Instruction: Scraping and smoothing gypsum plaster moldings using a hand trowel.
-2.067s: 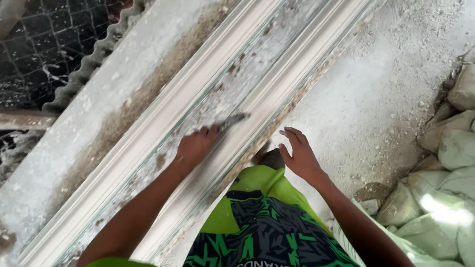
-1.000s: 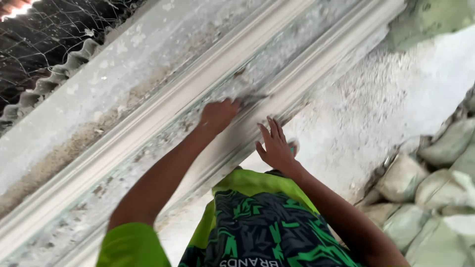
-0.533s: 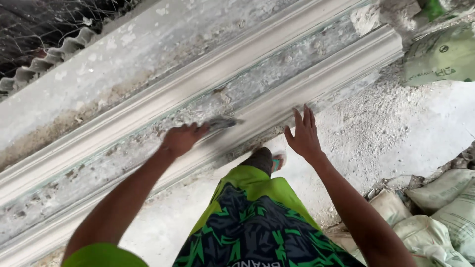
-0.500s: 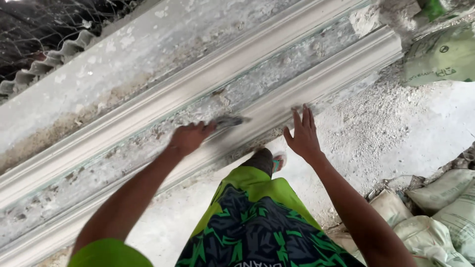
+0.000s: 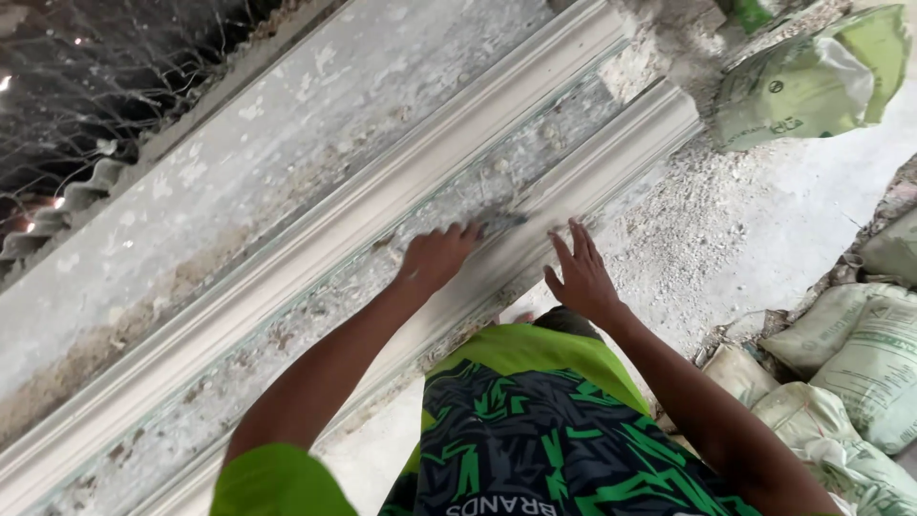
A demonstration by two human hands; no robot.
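Note:
A long white plaster moulding (image 5: 611, 143) runs diagonally across the view, beside a second ridged strip (image 5: 458, 134). My left hand (image 5: 437, 256) is closed around a small scraper (image 5: 501, 225), whose blade lies flat in the rough grey channel (image 5: 497, 182) between the two strips. My right hand (image 5: 581, 277) rests on the near moulding with its fingers spread, a short way right of the blade. Below the hands are my green and black shorts (image 5: 535, 430).
Grey-green filled sacks (image 5: 860, 354) are piled at the right, and another sack (image 5: 812, 81) lies at the top right. Plaster rubble (image 5: 707, 210) covers the white floor near the moulding's end. A corrugated sheet (image 5: 57, 220) and netting are at the upper left.
The view has shifted along the moulding, so its right end now shows more. My left hand with the scraper has moved further right along the channel, and my right hand follows it.

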